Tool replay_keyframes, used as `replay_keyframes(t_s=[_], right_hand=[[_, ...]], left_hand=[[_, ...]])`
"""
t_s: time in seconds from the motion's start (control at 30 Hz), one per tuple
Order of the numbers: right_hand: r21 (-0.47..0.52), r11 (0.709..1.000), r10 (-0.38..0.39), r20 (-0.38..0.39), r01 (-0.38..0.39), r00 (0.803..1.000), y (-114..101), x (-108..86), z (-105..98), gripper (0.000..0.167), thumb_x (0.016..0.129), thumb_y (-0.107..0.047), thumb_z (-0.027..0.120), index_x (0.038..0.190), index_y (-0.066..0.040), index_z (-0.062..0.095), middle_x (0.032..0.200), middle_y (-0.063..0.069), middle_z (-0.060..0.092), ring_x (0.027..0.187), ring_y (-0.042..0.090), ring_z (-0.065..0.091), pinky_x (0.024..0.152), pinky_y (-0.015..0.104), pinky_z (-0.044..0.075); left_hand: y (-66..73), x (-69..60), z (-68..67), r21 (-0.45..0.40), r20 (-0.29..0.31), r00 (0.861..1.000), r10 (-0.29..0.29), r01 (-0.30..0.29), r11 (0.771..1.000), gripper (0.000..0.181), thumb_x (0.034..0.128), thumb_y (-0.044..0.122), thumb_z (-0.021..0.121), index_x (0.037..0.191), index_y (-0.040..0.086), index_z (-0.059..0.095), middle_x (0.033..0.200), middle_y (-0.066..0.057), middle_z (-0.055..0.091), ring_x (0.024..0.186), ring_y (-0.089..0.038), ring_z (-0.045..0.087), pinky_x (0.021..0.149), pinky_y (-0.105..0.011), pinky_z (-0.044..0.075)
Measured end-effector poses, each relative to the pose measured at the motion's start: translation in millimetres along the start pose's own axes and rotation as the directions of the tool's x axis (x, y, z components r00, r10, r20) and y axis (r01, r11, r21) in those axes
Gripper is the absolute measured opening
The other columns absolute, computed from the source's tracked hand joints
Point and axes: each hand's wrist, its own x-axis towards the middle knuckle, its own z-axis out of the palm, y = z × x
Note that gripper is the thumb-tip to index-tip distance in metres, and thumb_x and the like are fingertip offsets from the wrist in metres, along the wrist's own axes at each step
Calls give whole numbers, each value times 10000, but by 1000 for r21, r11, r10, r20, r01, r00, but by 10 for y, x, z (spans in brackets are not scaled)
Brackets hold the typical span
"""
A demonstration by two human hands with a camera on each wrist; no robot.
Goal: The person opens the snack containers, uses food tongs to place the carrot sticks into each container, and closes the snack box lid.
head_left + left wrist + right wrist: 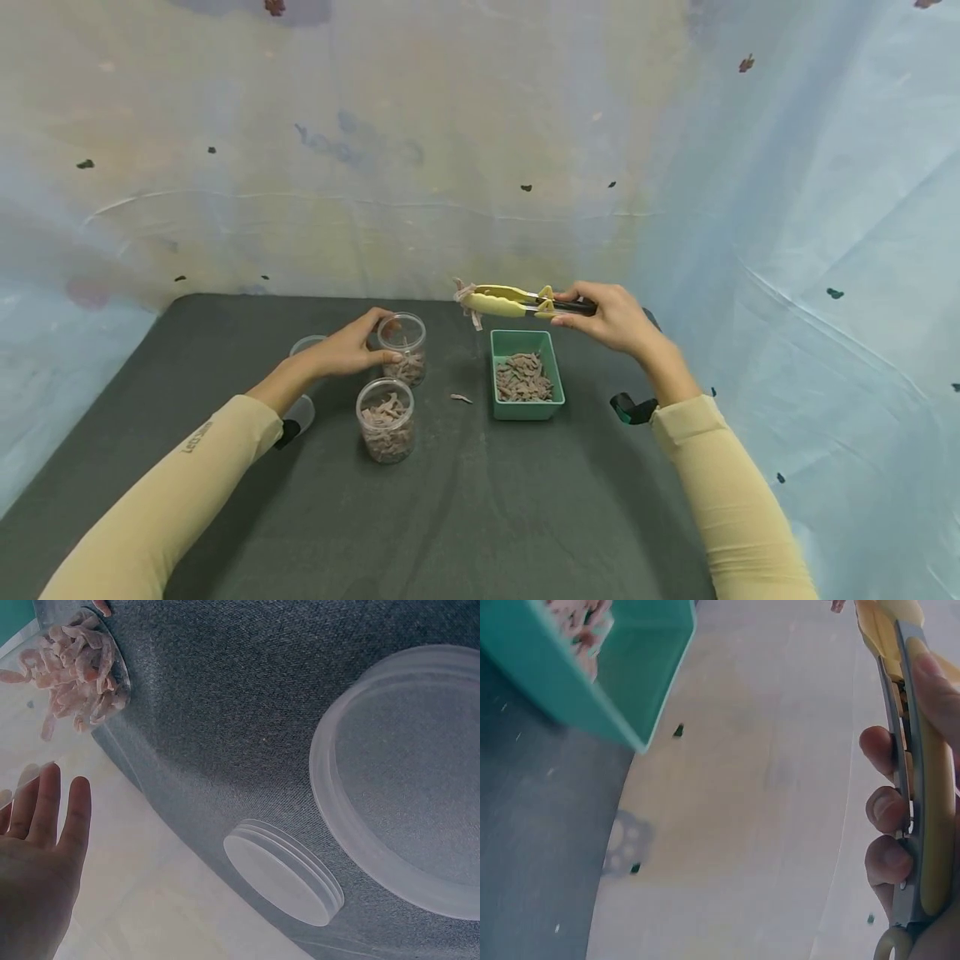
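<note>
My left hand holds the far clear plastic jar round its side, thumb toward me. Pale pinkish-brown strips partly fill that jar. A second clear jar, nearer me, holds more such strips. Yellow-headed tongs are gripped in my right hand, raised above the table. A small clump of strips hangs from their tips, to the right of the far jar and above its rim. Below the tongs stands a green rectangular tub with strips across its bottom.
One loose strip lies on the dark table between jars and tub. Two clear round lids, a large one and another, lie left of the jars, partly behind my left forearm. A plastic sheet hangs behind the table.
</note>
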Motion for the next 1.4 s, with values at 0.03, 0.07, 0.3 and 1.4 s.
replay_keyframes(t_s=[0.03, 0.07, 0.3, 1.4], right_hand=[[6, 1000, -7, -2, 7, 1000, -15, 34, 23, 231, 900, -208, 835, 1081, -105, 736, 1227, 100, 749, 990, 279, 723, 786, 456, 551], [12, 1000, -12, -4, 12, 1000, -29, 66, 47, 237, 898, -206, 836, 1089, -105, 738, 1219, 99, 751, 998, 277, 723, 796, 456, 556], [60, 997, -39, 19, 38, 999, -131, 265, 252, 289, 900, -222, 837, 1143, -98, 740, 1186, 100, 756, 896, 220, 716, 735, 416, 547], [-28, 999, 32, 122, -29, 992, -263, 504, 939, 334, 924, -373, 805, 1187, -183, 728, 1208, -5, 742, 754, 123, 598, 644, 349, 451]], left_hand=[[1, 4, 4, 2, 0, 1000, 1, -1, 1000, 769, 1021, 373, 696, 1565, 24, 278, 1499, -220, 461, 1230, -347, 540, 920, -496, 518], [1, 12, 8, 0, 1, 1000, 4, -4, 1000, 765, 1023, 362, 696, 1565, 20, 277, 1500, -221, 459, 1243, -350, 531, 927, -499, 515], [0, 33, 43, -6, -1, 1000, -1, 1, 1000, 777, 1016, 367, 705, 1563, 15, 280, 1502, -214, 468, 1282, -365, 522, 948, -512, 510], [21, 85, 48, -13, 10, 999, -32, 32, 999, 616, 1006, 403, 709, 1387, 56, 371, 1384, -224, 477, 1122, -340, 596, 877, -490, 532]])
